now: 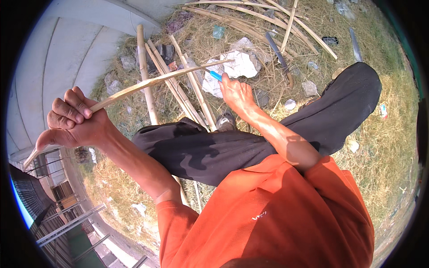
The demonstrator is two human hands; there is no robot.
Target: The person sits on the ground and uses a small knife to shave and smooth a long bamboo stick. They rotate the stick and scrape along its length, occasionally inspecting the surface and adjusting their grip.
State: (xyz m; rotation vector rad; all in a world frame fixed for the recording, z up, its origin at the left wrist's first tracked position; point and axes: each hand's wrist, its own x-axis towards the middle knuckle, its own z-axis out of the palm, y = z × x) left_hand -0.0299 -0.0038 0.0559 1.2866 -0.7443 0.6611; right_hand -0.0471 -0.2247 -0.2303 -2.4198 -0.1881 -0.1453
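Note:
My left hand point(73, 117), raised at the left, is closed around a long split bamboo strip point(147, 83). One end of the strip sticks out behind the hand, while the other slants up to the right across the middle. My right hand point(239, 95) grips a small blue-handled knife point(215, 76) just below the strip's far part. Its blade is thin and hard to make out, and I cannot tell whether it touches the bamboo. My legs, in black trousers point(201, 149), are bent beneath my arms.
Bamboo poles point(142, 67) and split pieces point(196, 85) lie ahead on dry grass, beside a pale broken stone point(241, 64). Farther off are a curved blade with a wooden handle point(280, 58), a flat metal blade point(355, 44) and heaped strips point(250, 29). A grey wall point(67, 49) stands left.

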